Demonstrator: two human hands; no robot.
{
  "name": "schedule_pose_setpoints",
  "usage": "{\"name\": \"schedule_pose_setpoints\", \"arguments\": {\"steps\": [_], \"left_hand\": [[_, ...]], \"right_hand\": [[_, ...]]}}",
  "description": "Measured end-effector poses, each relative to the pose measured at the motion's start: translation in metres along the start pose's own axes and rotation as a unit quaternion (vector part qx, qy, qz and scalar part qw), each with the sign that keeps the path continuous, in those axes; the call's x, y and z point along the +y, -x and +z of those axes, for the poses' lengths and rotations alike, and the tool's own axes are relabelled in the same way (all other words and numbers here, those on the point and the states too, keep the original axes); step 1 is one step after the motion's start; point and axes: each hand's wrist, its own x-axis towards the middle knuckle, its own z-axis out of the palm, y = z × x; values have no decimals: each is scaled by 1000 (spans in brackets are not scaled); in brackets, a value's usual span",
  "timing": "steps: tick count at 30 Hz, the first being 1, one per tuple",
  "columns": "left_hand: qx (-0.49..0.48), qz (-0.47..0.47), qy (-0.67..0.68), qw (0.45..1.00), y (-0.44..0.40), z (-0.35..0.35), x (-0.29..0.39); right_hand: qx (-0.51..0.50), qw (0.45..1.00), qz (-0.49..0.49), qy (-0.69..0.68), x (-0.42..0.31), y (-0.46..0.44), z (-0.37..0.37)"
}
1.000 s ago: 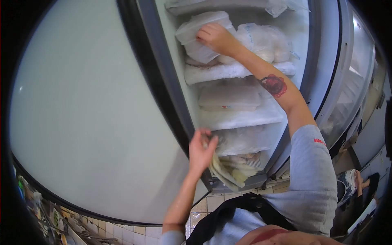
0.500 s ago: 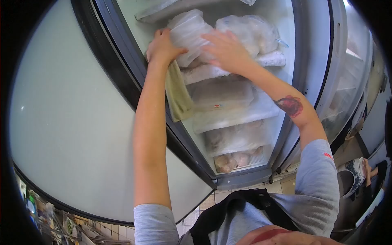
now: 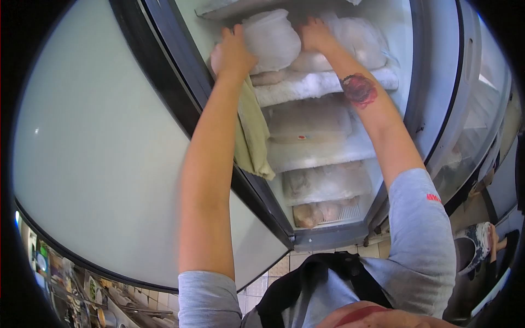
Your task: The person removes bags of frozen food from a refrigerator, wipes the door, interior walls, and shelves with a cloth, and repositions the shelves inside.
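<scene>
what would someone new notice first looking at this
Probably the dark red tattoo on the right forearm, in front of the open freezer. Next, the white bag between the left hand and right hand, above a frost-covered shelf, and the green cloth hanging below the left hand.

The white plastic bag (image 3: 272, 41), rounded, full and creased, sits near the left end of the frosty shelf (image 3: 328, 83), just beside my left hand (image 3: 232, 54). From that hand my pale green cloth (image 3: 252, 131) hangs limp in long folds, dropping past the shelf's left corner.
</scene>
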Motion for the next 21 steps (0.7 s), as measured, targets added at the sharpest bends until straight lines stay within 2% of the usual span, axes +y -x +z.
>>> {"name": "schedule_pose_setpoints", "arguments": {"steps": [1, 3, 5, 8, 12, 14, 16, 17, 19, 21], "left_hand": [[3, -3, -1, 1000, 2, 0, 2], [5, -14, 12, 1000, 13, -7, 7], [17, -23, 44, 999, 22, -11, 9], [74, -22, 131, 988, 37, -11, 8], [248, -14, 284, 926, 85, -7, 12], [239, -74, 332, 909, 115, 13, 15], [70, -206, 470, 855, 136, 33, 20], [10, -264, 556, 788, 137, 43, 19], [-106, -365, 692, 613, 138, 53, 13], [-135, -335, 721, 591, 136, 45, 7]], "right_hand": [[-114, 993, -19, -29, -2, -1, -28], [-212, 969, -78, -104, 1, -6, -52], [-180, 951, -163, -191, 16, -10, -64], [-146, 937, -95, -303, 13, 4, -82], [82, 933, -173, -304, -25, 50, -88], [161, 903, -231, -324, -48, 62, -75], [144, 904, -147, -375, -67, 61, -63], [133, 901, -104, -399, -72, 65, -60], [221, 880, -108, -406, -78, 81, -59], [280, 859, -109, -414, -83, 92, -62]]}}
